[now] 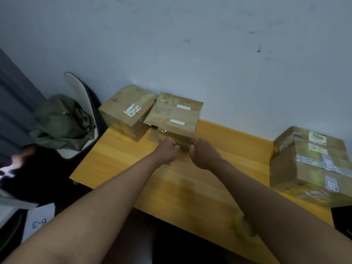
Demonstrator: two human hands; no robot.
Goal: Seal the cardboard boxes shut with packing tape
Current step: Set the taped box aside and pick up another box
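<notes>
A small cardboard box [174, 117] with two white strips on its taped top stands at the back of the yellow table [122, 155], against the wall. Its front-left corner flap gapes a little. My left hand [167, 152] is curled at the box's near face, fingers bent against it. My right hand [203, 154] reaches to the near right corner and touches it; how its fingers lie is hidden. A roll of clear tape [244, 228] lies blurred at the table's front edge, under my right forearm.
A second taped box [125, 111] with a label sits left of the small one, touching it. A larger taped box [312, 162] with several labels stands at the table's right end. A chair with a green cloth [61, 121] is to the left.
</notes>
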